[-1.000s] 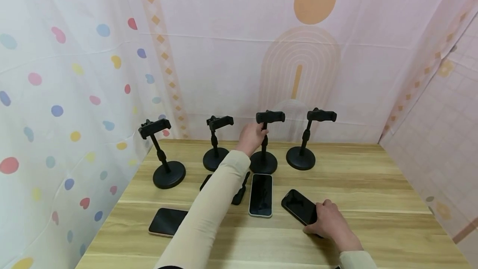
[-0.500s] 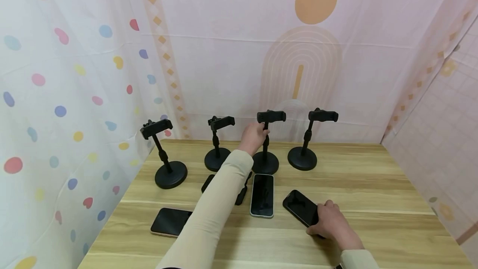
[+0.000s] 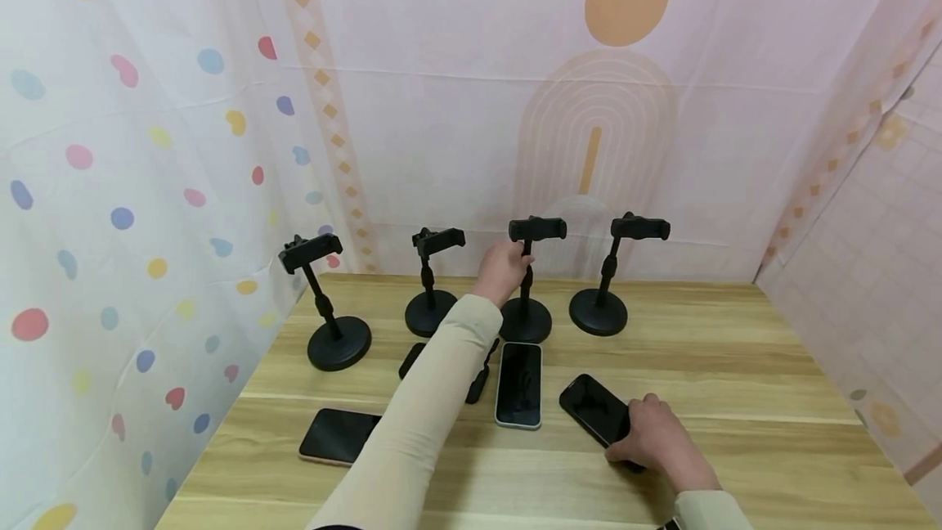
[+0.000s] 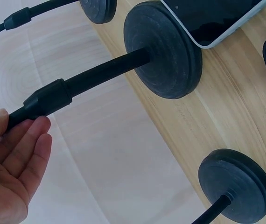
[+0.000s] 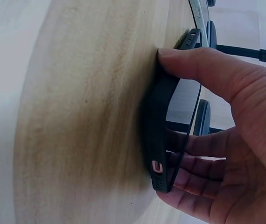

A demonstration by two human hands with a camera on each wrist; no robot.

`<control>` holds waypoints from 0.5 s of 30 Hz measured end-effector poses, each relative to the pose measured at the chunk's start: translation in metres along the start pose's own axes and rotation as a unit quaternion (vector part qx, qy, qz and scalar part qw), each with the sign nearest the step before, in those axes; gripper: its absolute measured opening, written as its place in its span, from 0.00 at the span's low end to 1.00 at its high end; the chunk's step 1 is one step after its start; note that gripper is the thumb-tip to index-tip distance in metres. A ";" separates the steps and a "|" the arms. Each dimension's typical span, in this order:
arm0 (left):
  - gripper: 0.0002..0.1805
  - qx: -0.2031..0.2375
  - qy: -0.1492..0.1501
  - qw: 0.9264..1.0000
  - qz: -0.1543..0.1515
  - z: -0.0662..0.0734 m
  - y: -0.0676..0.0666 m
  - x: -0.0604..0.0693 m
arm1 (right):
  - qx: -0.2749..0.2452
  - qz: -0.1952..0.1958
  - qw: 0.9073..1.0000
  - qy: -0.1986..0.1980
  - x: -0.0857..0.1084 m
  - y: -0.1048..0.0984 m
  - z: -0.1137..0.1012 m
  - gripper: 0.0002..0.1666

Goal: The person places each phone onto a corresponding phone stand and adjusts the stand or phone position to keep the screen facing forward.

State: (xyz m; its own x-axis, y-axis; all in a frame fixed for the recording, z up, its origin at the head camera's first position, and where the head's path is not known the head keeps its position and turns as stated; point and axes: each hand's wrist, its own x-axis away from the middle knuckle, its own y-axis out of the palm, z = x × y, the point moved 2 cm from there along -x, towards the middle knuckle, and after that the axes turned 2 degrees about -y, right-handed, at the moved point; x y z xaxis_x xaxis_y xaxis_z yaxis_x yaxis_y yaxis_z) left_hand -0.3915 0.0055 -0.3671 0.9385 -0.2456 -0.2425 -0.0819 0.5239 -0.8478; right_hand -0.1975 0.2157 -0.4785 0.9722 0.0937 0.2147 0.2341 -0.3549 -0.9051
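Observation:
My left hand (image 3: 500, 272) pinches the thin upper pole of a black phone stand (image 3: 526, 324), third from the left, just under its clamp. In the left wrist view, thumb and fingers hold that pole beside the collar (image 4: 49, 98), and the round base (image 4: 163, 51) rests on the table. My right hand (image 3: 658, 442) grips the near end of a black smartphone (image 3: 591, 406) lying slantwise on the tabletop. The right wrist view shows the thumb on one long edge of the phone's dark case (image 5: 158, 112) and the fingers along the other.
Other phone stands stand at the far left (image 3: 338, 343), left of centre (image 3: 429, 313) and right (image 3: 598, 313). A light-edged phone (image 3: 518, 387) lies before the held stand; another phone (image 3: 334, 436) lies front left. Dark items (image 3: 477, 387) are partly hidden by my left sleeve (image 3: 419, 424).
The whole head view has shifted very slightly right. Both hands keep their holds on the stand's pole and the phone, with no clear movement.

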 end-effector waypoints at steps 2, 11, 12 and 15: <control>0.13 -0.002 0.004 1.000 -0.002 0.000 0.001 0.000 | -0.003 0.000 1.000 0.004 0.001 0.000 0.000 0.44; 0.14 0.004 0.000 1.000 -0.006 -0.003 0.000 0.003 | 0.009 0.016 1.000 -0.001 0.002 0.001 -0.002 0.41; 0.14 0.002 0.000 1.000 -0.006 -0.004 0.000 0.003 | 0.009 0.018 1.000 -0.002 0.002 0.001 -0.002 0.40; 0.14 0.001 0.000 1.000 -0.007 -0.005 -0.001 0.004 | 0.009 0.022 1.000 0.000 0.003 0.001 -0.002 0.40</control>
State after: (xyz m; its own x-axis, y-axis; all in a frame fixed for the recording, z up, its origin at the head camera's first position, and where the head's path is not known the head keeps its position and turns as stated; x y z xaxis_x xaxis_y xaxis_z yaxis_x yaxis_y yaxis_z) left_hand -0.3897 0.0000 -0.3697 0.9399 -0.2528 -0.2294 -0.0672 0.5219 -0.8503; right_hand -0.1946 0.2135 -0.4782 0.9817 0.0782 0.1739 0.1902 -0.3427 -0.9200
